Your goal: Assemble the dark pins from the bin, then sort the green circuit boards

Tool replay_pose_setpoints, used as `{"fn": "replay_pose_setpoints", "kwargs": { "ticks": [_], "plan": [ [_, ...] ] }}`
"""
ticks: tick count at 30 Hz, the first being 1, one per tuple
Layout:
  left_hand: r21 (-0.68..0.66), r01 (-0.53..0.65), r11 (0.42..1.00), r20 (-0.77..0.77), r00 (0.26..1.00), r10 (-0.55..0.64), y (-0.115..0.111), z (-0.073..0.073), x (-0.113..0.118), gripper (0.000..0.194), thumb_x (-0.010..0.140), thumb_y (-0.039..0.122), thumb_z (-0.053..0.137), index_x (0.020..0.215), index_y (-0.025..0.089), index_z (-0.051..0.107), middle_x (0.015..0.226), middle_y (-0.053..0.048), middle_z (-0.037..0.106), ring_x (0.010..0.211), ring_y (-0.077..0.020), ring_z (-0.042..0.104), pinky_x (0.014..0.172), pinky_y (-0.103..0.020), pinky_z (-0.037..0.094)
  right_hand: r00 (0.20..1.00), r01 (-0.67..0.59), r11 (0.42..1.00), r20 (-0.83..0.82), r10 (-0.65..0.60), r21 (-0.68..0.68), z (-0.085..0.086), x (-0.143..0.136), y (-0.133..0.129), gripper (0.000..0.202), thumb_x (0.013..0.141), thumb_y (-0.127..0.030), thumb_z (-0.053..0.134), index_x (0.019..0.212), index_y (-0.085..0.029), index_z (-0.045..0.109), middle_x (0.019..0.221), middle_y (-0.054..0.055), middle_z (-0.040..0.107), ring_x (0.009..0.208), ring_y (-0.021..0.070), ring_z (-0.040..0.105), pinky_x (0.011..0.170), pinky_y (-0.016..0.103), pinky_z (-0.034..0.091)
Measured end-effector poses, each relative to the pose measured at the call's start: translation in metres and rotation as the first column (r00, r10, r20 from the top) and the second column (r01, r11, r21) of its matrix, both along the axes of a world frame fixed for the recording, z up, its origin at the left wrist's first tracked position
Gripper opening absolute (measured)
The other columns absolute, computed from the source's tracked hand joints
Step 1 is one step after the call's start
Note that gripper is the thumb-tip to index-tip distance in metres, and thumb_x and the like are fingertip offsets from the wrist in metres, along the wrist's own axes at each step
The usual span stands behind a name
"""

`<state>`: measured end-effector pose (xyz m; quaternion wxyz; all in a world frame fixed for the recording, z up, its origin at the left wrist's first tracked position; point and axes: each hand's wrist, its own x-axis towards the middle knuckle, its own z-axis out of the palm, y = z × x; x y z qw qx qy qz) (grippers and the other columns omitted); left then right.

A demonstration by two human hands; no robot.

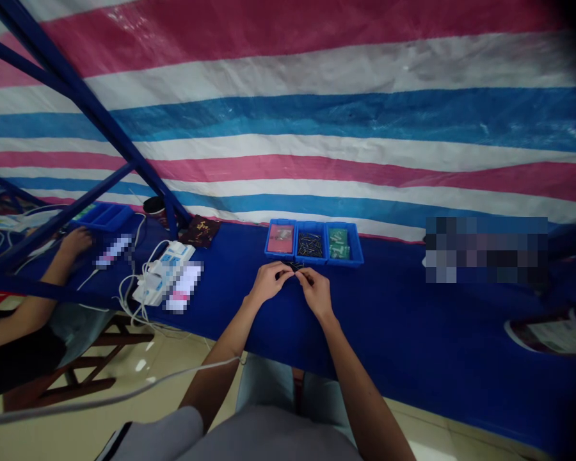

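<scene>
My left hand (267,282) and my right hand (317,292) meet just in front of three joined blue bins (349,261). Thumb and fingers of each are pinched together, fingertips nearly touching. Whatever is between them is too small to make out. Right behind the fingertips, a few dark slim pieces (296,264) lie by the bins' front edge. The middle bin holds many dark, screw-like pieces (310,244). Inside the left bin is a pink sheet (279,242) with a small clear bag on it. Green-looking small packets (338,243) fill the right bin.
On the left lie a white power strip (166,272) with cables, a blurred phone (185,286) and a dark brown packet (200,232). Beyond a blue metal frame (91,109), another person's hand (75,242) is near a blue tray (106,216). A round container (552,330) stands right.
</scene>
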<state>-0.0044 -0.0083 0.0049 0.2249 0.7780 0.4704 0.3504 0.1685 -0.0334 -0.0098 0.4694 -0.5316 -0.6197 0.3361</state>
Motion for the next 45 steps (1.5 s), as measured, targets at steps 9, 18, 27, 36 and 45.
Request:
{"fn": "replay_pose_setpoints", "kwargs": {
  "ticks": [9,18,27,36,45],
  "plan": [
    [-0.016,0.004,1.000,0.029,1.000,-0.004,-0.0005,-0.0016,0.0008,0.022,0.094,0.035,0.059,0.091,0.019,0.074,0.080,-0.004,0.069,0.068,-0.0138,0.060,0.069,-0.026,0.046,0.996,0.031,0.999,0.079,-0.034,0.035,0.0004,-0.0010,-0.0012,0.044,0.099,-0.050,0.043,0.075,-0.019,0.062,0.063,0.000,0.059,0.056,0.0149,0.050,0.056,0.027,0.035],
    [-0.014,-0.011,1.000,0.040,0.999,0.012,-0.0006,0.0000,0.0006,0.019,0.093,0.031,0.060,0.088,0.018,0.073,0.077,-0.003,0.069,0.066,-0.0128,0.059,0.068,-0.025,0.046,0.999,0.038,0.999,-0.018,-0.038,-0.012,-0.0001,-0.0001,-0.0014,0.037,0.098,-0.048,0.046,0.084,-0.019,0.064,0.067,0.001,0.061,0.059,0.0151,0.054,0.060,0.026,0.039],
    [-0.009,-0.022,1.000,0.038,0.999,0.022,0.0003,-0.0020,0.0004,0.020,0.093,0.032,0.061,0.089,0.017,0.073,0.075,-0.002,0.066,0.065,-0.0120,0.058,0.066,-0.024,0.045,0.993,0.046,0.999,-0.113,-0.043,0.024,-0.0032,0.0046,0.0009,0.021,0.090,-0.036,0.058,0.094,-0.019,0.070,0.091,0.005,0.065,0.068,0.0153,0.055,0.063,0.027,0.043],
    [-0.017,-0.017,1.000,0.041,0.999,0.018,0.0001,-0.0017,0.0004,0.023,0.094,0.035,0.059,0.089,0.018,0.073,0.076,-0.003,0.067,0.065,-0.0130,0.057,0.066,-0.025,0.044,0.998,0.047,0.998,-0.051,-0.045,0.044,-0.0055,0.0023,0.0029,0.020,0.093,-0.034,0.052,0.090,-0.020,0.065,0.088,0.005,0.064,0.072,0.0180,0.058,0.067,0.029,0.044],
    [-0.027,-0.011,1.000,0.043,0.999,0.012,-0.0005,-0.0007,0.0005,0.026,0.095,0.038,0.057,0.089,0.018,0.073,0.077,-0.004,0.067,0.066,-0.0134,0.057,0.066,-0.025,0.044,0.999,0.048,0.996,-0.013,-0.047,0.069,-0.0072,-0.0003,0.0035,0.018,0.095,-0.031,0.048,0.092,-0.019,0.062,0.085,0.005,0.065,0.077,0.0197,0.060,0.073,0.029,0.044]
  ]
}}
